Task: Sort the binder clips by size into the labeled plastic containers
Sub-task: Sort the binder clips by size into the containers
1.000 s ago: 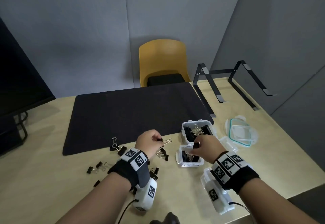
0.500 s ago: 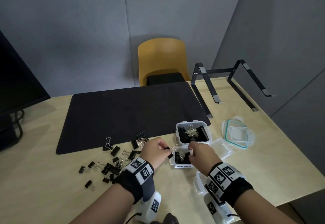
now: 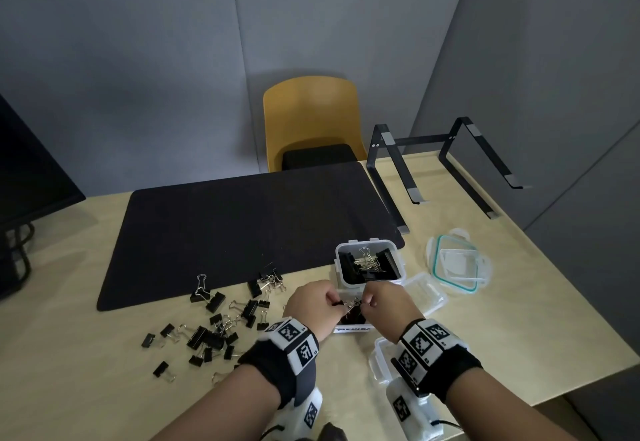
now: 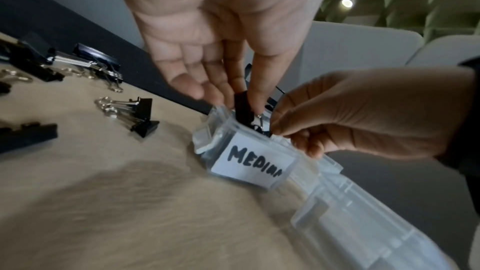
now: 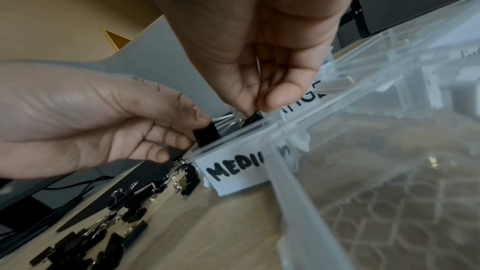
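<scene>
Holding: both hands meet over the small box labelled medium [image 3: 352, 329], each pinching a black clip
Left hand: the left hand [image 3: 313, 305] has thumb and fingers curled round a binder clip [image 5: 206, 133] just above the box's near rim; the other fingers are bent under it
Right hand: the right hand [image 3: 384, 303] pinches a second clip [image 5: 251, 119] between thumb and fingertips, right at the box's opening; the silver wire handles of the two clips lie close together, and I cannot tell whether they are hooked
Medium box: on the wooden table [image 3: 519, 302], just in front of the larger open box [image 3: 370, 262]; black clips lie inside it
Larger box: holds bigger black clips with silver handles; stands at the edge of the black mat [image 3: 242, 225]
Loose clips: a scattered pile of clips [image 3: 221, 322] of mixed sizes lies on the table left of the hands
Lids: a green-rimmed lid [image 3: 457, 267] lies right of the boxes; a clear lid [image 3: 426, 293] just beside the medium box
</scene>
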`<state>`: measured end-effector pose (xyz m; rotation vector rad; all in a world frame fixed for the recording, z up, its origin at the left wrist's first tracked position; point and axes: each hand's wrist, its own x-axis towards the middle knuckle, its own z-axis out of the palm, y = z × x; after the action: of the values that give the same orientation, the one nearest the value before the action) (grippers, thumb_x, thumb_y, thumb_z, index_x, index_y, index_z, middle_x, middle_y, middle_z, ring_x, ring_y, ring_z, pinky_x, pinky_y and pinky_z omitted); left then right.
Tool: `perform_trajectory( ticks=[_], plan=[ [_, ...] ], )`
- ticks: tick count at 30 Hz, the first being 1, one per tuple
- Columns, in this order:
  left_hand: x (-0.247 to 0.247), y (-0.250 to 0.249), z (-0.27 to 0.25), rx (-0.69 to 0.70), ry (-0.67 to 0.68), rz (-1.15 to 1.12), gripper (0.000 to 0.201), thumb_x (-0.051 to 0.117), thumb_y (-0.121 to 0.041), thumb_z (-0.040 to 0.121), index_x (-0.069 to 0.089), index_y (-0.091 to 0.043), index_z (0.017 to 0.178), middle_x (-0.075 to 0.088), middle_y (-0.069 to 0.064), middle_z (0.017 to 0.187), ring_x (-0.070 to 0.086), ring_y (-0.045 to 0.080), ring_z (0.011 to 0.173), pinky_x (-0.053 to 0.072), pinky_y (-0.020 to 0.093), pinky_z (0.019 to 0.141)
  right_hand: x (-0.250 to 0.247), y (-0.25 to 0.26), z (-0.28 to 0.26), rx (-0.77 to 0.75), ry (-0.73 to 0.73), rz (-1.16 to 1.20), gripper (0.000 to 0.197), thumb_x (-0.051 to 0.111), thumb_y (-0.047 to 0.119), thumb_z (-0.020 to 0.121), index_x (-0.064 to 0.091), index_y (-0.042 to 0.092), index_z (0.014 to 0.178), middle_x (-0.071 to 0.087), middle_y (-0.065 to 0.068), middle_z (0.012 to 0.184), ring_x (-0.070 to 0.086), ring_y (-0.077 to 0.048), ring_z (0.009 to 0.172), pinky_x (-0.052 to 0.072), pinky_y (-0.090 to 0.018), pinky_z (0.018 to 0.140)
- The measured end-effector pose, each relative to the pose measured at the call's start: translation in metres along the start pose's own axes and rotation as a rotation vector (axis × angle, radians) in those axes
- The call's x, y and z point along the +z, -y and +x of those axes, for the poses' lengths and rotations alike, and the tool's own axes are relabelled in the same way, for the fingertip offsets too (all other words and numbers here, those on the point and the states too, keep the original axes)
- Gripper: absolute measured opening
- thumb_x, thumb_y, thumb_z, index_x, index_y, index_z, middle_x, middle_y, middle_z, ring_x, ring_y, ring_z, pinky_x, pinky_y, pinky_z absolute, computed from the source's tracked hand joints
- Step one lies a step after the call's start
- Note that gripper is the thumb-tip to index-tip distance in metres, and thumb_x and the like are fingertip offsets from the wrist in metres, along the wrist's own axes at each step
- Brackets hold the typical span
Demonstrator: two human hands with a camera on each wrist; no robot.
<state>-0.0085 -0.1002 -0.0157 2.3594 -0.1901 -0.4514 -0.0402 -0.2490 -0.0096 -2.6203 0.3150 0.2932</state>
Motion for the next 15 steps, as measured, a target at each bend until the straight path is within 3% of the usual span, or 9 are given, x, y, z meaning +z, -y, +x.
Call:
perform_trajectory(
  ticks=[3, 6, 10, 15],
  plan=[
    [0.001, 0.001, 0.000, 0.052, -0.018, 0.116, 0.014, 0.066, -0.030, 0.081, 0.061, -0.024, 0.094, 0.055, -0.006, 0.096, 0.055, 0.012, 0.083, 0.043, 0.024, 0.070, -0.001, 0.000, 0.001, 0.012, 0.002, 0.007, 0.021, 0.047, 0.013, 0.084, 0.067, 0.009, 0.091, 0.066, -0.008, 0.096, 0.061, -0.025, 0.092, 0.046, -0.028, 0.077],
    [0.002, 0.005, -0.001, 0.084, -0.027, 0.123, 0.024, 0.063, -0.029, 0.084, 0.055, -0.025, 0.107, 0.051, -0.007, 0.103, 0.054, 0.013, 0.085, 0.043, 0.025, 0.071, 0.000, 0.000, 0.002, 0.017, 0.006, 0.012, 0.021, 0.051, 0.018, 0.084, 0.068, 0.006, 0.091, 0.067, -0.009, 0.091, 0.062, -0.024, 0.089, 0.047, -0.030, 0.077],
    [0.003, 0.009, -0.002, 0.125, -0.026, 0.156, 0.013, 0.059, -0.029, 0.088, 0.062, -0.025, 0.100, 0.051, -0.006, 0.104, 0.054, 0.013, 0.083, 0.049, 0.028, 0.074, 0.001, -0.001, 0.004, 0.016, 0.016, -0.011, 0.021, 0.051, 0.017, 0.084, 0.067, 0.007, 0.090, 0.067, -0.009, 0.095, 0.061, -0.024, 0.091, 0.046, -0.029, 0.077],
    [0.003, 0.008, 0.000, 0.149, -0.025, 0.220, 0.014, 0.054, -0.027, 0.090, 0.061, -0.022, 0.101, 0.051, -0.004, 0.108, 0.056, 0.017, 0.091, 0.048, 0.028, 0.073, -0.003, 0.001, 0.003, -0.015, -0.013, -0.041, 0.021, 0.046, 0.018, 0.090, 0.064, 0.008, 0.092, 0.064, -0.007, 0.097, 0.060, -0.023, 0.092, 0.043, -0.027, 0.073]
  ],
)
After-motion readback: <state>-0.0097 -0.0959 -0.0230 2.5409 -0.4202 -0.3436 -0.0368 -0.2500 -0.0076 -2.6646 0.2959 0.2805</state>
